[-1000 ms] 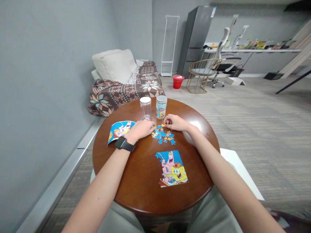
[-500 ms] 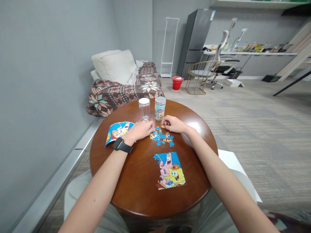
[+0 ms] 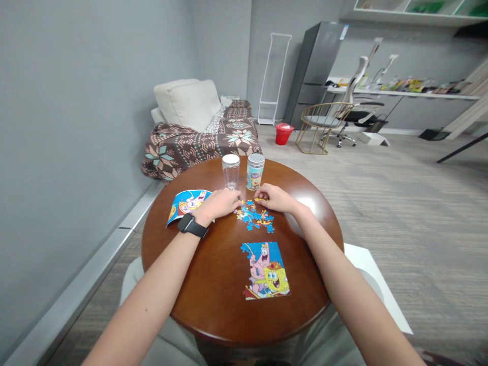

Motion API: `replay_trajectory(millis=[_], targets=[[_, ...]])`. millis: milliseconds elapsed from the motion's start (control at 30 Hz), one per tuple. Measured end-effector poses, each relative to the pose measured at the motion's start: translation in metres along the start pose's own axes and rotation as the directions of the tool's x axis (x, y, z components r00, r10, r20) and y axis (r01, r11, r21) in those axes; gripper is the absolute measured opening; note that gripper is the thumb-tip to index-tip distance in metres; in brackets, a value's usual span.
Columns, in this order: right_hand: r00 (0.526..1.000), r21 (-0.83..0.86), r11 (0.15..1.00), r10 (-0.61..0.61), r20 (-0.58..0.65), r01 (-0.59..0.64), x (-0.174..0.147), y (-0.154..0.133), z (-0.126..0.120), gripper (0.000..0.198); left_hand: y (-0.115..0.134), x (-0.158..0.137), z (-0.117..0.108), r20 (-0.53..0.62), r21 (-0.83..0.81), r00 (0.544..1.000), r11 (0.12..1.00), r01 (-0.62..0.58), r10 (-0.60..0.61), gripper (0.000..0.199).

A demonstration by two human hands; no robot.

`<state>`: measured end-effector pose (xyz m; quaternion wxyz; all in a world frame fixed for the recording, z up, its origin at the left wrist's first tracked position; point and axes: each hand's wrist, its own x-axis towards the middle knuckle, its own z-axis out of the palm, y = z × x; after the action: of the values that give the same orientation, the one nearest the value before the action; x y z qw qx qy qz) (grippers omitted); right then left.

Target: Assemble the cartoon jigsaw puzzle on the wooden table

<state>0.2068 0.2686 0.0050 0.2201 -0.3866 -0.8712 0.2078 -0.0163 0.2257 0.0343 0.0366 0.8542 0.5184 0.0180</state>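
Note:
Loose jigsaw puzzle pieces [image 3: 253, 218], mostly blue with some yellow and red, lie in a pile on the round wooden table. At the pile's upper right, my right hand [image 3: 275, 197] pinches a yellow-orange puzzle piece [image 3: 261, 199]. My left hand [image 3: 223, 203], with a black watch on its wrist, has its fingers closed at the upper left of the pile. What those fingertips hold is too small to make out. Nearer to me lies a partly assembled cartoon puzzle [image 3: 267, 272], its left edge jagged. A curled picture sheet [image 3: 185, 203] is partly behind my left hand.
Behind my hands stand a clear jar [image 3: 231, 175] with a white lid and a printed can [image 3: 255, 175]. The brown table [image 3: 206, 305] has a round edge above my knees. Beyond it are a covered sofa [image 3: 198, 147], a red bucket [image 3: 282, 134] and a gold-framed chair [image 3: 324, 122].
The view has shifted slightly, so the room sits a little lower and further right. Both hands stay beside the pile, nearly still. The assembled section has not visibly changed.

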Motion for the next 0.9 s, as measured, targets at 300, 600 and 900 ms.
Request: replay_trajectory(millis=[300, 600, 900], targets=[[0.996, 0.131, 0.988, 0.073, 0.05, -0.079, 0.0, -0.0017, -0.0036, 0.02, 0.0006, -0.0005, 0.0004, 0.027, -0.03, 0.999, 0.999, -0.019, 0.019, 0.025], [0.997, 0.155, 0.986, 0.049, 0.061, -0.058, 0.0007, -0.001, -0.0011, 0.021, 0.0023, -0.0002, -0.0015, 0.057, -0.032, 0.998, 0.999, 0.003, -0.001, 0.021], [0.998, 0.058, 0.997, -0.056, 0.038, 0.054, 0.0016, -0.0037, -0.0002, 0.019, 0.0012, -0.001, -0.0002, 0.046, -0.04, 0.999, 0.999, 0.011, -0.01, 0.018]])
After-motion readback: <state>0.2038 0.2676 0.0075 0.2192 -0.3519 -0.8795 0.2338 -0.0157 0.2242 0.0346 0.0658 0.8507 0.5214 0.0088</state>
